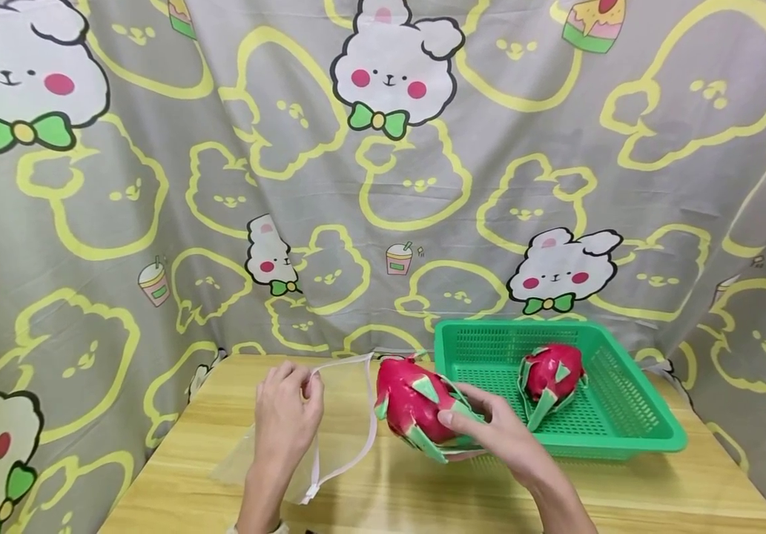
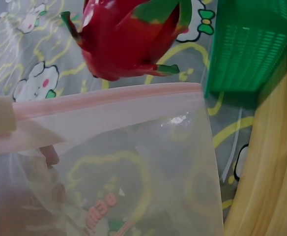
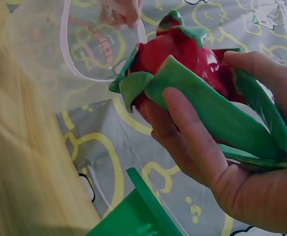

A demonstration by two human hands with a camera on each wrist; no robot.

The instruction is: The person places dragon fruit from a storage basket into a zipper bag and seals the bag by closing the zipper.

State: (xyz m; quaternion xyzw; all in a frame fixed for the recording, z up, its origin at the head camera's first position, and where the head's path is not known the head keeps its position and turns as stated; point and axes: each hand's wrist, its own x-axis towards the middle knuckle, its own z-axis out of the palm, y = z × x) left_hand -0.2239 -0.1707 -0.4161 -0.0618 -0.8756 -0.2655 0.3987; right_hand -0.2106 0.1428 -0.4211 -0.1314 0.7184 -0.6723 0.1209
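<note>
My right hand (image 1: 499,434) grips a red dragon fruit (image 1: 412,400) with green scales, held above the table beside the mouth of a clear zip bag (image 1: 342,415). In the right wrist view its fingers curl round the dragon fruit (image 3: 178,64). My left hand (image 1: 287,408) pinches the edge of the bag, whose pale pink zip rim stands apart as a loop. Across the left wrist view, the zip bag (image 2: 148,147) spreads below the fruit, with red print showing through it. A second dragon fruit (image 1: 554,371) lies in the green basket (image 1: 649,437) at the right.
The green plastic basket has perforated walls and stands at the back right of the wooden table (image 1: 189,445). Behind the table hangs a grey curtain (image 1: 423,200) with rabbit and yellow outline prints.
</note>
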